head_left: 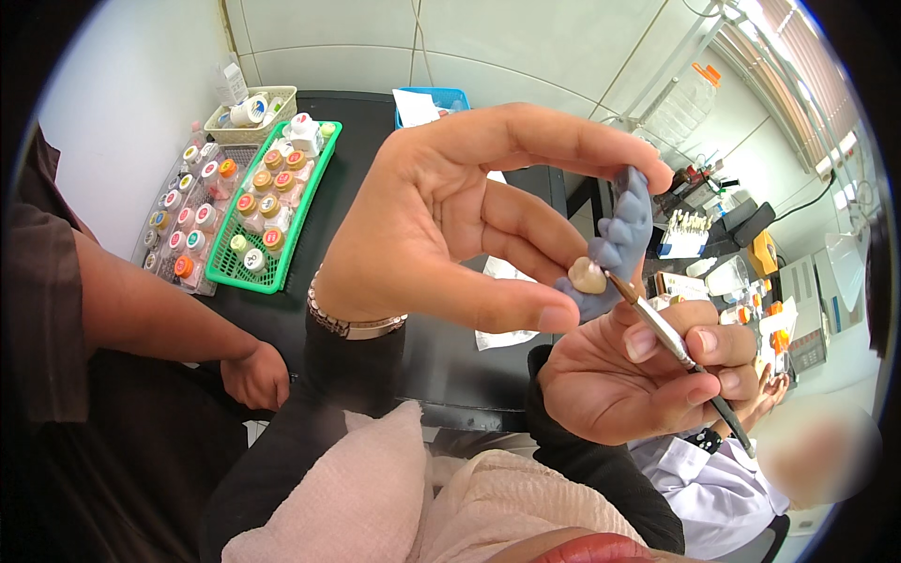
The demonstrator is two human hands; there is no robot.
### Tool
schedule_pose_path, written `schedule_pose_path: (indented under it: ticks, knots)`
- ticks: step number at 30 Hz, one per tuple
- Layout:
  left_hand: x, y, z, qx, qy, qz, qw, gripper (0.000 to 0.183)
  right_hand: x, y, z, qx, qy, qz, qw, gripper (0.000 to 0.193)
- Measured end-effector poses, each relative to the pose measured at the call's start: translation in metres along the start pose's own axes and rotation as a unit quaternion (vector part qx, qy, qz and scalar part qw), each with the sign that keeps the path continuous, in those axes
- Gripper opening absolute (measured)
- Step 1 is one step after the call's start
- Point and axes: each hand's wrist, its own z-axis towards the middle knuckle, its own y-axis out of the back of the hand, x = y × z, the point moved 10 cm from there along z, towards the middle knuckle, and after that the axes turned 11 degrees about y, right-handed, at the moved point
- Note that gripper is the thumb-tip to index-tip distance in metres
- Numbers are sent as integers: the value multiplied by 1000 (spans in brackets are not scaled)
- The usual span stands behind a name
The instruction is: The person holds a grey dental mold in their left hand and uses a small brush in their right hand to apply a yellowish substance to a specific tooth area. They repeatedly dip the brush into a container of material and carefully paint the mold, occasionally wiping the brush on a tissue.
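My left hand (pixel 441 216) is raised in the middle of the view and holds a blue-grey dental model (pixel 624 239) between thumb and fingertips. A small cream tooth crown (pixel 588 274) sits on the model's lower end. My right hand (pixel 638 371), just below and to the right, grips a thin brush (pixel 671 342) with a metal ferrule and dark handle. The brush tip touches the crown. A metal bracelet (pixel 352 324) circles my left wrist.
A black table (pixel 375 141) lies below, bearing a green basket (pixel 267 281) of small capped jars, a clear rack of more jars (pixel 183 225) and a cream basket (pixel 253 111). Another person's arm (pixel 160 319) rests at left. A second person in white (pixel 723 488) sits lower right.
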Motion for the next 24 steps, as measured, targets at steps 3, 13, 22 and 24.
schedule_pose_path:
  ticks: [3, 13, 22, 24]
  knots:
    - [-1, 1, 0, -8, 7, 1, 1000, 73, -4, -5, 2, 14, -31, -28, 999, 10]
    - [2, -2, 1, 16, 52, 0, 999, 77, -3, -6, 3, 11, 1, -32, 999, 11]
    - [0, -1, 0, 6, 22, 25, 999, 76, 0, -7, 4, 2, 4, -57, 998, 11]
    - [-1, -2, 0, 1, 23, 22, 999, 76, 1, -8, 5, 3, 3, -56, 998, 13]
